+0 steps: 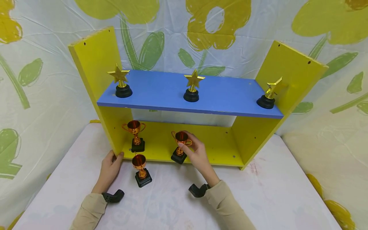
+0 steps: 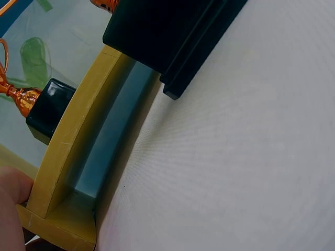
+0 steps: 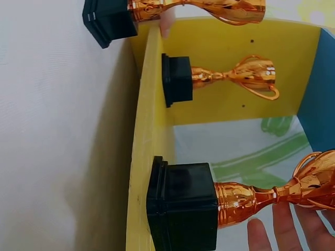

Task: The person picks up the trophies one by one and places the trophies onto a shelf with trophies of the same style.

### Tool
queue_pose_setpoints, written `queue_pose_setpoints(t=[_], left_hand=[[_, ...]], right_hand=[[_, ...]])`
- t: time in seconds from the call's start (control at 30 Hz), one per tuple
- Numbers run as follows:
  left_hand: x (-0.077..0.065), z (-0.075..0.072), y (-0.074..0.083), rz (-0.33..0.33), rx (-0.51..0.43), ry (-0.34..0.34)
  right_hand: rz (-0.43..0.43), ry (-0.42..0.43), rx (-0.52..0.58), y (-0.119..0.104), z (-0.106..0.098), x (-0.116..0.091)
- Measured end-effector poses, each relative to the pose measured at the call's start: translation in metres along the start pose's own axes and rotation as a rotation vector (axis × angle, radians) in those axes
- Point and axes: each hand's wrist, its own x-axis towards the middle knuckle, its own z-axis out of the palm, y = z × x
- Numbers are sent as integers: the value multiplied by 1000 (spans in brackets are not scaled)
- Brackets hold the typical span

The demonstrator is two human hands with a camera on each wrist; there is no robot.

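My right hand (image 1: 198, 153) pinches the bowl of a copper-coloured trophy cup (image 1: 181, 137) with a black square base. Its base is at the front edge of the lower yellow board of a shelf (image 1: 207, 150). My left hand (image 1: 109, 166) grips the shelf's lower left front corner, thumb at the front, other fingers partly hidden beside the panel. A second copper trophy cup (image 1: 137, 135) stands on the yellow board at the left. In front of the shelf, a third copper trophy cup (image 1: 141, 171) stands on the white tabletop.
On the blue upper board (image 1: 158, 88) stand three gold star trophies: left (image 1: 123, 81), middle (image 1: 193, 86) and right (image 1: 268, 94). Yellow side panels (image 1: 293, 73) rise at both ends. A flower-print cloth (image 1: 172, 35) hangs behind. The white tabletop (image 1: 161, 210) extends in front.
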Motion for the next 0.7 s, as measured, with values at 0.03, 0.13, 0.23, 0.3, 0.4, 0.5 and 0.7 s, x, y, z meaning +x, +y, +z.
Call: queue_pose_setpoints(t=[0.03,0.13,0.23,0.3,0.4,0.5,0.7], left_hand=[[0,0,0,-1,1,0],[0,0,-1,-2,4,1],[0,0,-1,1,7,0],[0,0,-1,5,8,-1],[0,-1,-1,6,14,-3],[0,-1,0,3,21,-5],[0,0,1,1,22,0]], right_hand=[[4,-3,-4,-5,0,0],[12,-13,-24,-20,-1,-1],[24,-19,-40,-30,-1,-1],[36,-21,-51,-33,-1,-2],[65,-32,-46,-36,-1,-2],[94,-50,-34,-37,-2,-2],[103,-107,-31,-37,-5,-1]])
